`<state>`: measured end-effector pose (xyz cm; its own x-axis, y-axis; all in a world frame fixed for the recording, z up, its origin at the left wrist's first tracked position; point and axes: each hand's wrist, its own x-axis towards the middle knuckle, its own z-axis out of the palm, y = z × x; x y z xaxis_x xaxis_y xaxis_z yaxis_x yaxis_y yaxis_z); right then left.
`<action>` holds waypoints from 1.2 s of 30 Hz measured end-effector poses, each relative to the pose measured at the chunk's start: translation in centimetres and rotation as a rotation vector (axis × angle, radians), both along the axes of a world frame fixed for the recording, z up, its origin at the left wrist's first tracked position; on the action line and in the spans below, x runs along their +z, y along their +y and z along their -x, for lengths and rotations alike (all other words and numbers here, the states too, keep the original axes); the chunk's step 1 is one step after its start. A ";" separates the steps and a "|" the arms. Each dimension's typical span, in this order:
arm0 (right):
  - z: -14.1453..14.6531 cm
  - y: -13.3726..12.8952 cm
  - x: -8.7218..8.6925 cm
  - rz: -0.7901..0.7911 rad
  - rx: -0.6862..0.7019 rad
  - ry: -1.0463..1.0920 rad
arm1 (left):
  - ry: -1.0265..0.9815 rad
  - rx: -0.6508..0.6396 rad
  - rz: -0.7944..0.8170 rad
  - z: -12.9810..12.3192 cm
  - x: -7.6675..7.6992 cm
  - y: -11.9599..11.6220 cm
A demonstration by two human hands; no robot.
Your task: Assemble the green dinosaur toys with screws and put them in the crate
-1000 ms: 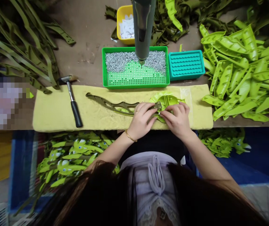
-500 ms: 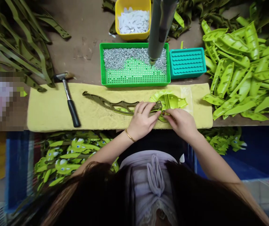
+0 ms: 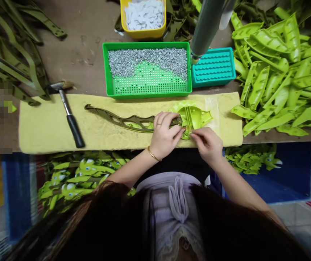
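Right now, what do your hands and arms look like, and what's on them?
Both arms are bare, no sleeves or gloves. The left hand wears a thin gold ring and a gold bangle at the wrist; the right hand shows no jewellery. A gathered lilac top shows below.

Assembly workshop, tray (image 3: 147, 45) of rivets (image 3: 147, 59), heaps of plastic parts (image 3: 269, 90)

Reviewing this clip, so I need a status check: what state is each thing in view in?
left hand, holding down the olive strip
right hand, fingertips on the green piece
green piece, flat on the yellow pad, under the strip's end
green tray, pins covering the upper part, pegboard bare below
hammer, lying on the pad, unheld
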<state>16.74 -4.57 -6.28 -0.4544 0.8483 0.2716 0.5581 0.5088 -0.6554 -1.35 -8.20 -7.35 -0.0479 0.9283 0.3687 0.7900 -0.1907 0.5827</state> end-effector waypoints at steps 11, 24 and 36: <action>-0.5 0.4 -1.0 -0.401 0.191 -0.202 | -0.025 -0.004 0.055 0.1 0.2 -0.2; 0.6 1.1 0.5 -0.168 0.236 -0.283 | 0.044 0.076 -0.043 -0.7 -0.6 -0.2; 0.0 1.6 1.3 0.132 0.286 -0.190 | 0.209 -0.174 0.011 2.4 -0.2 -1.5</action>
<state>16.71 -2.99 -5.01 -0.7105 0.7015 0.0560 0.5236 0.5801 -0.6239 -3.78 -9.67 -7.54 0.1889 0.9200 0.3433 0.8494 -0.3285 0.4131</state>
